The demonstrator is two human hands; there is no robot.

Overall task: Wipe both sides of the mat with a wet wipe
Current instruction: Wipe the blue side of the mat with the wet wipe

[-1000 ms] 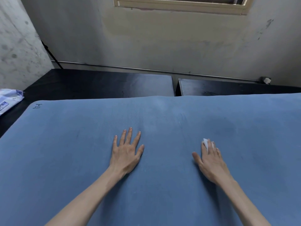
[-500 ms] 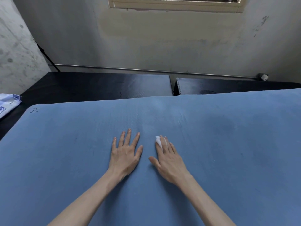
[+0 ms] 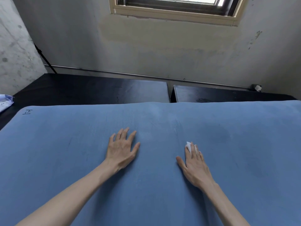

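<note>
Hands lie flat on the mat (image 3: 65, 160): left hand (image 3: 121, 148) bare, right hand (image 3: 194, 167) pressing a wet wipe (image 3: 189, 146).

Handwritten "正" on mat (image 3: 65, 160) far-left corner.

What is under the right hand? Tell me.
A white wet wipe is pressed flat to the blue mat by the right hand. Only its tip shows past the fingers; the rest is covered.

My black tabletop (image 3: 91, 90) carries the wide blue foam mat (image 3: 65, 160) spread flat, with a pale blue-and-white plastic packet (image 3: 4, 101) at its left edge.
</note>
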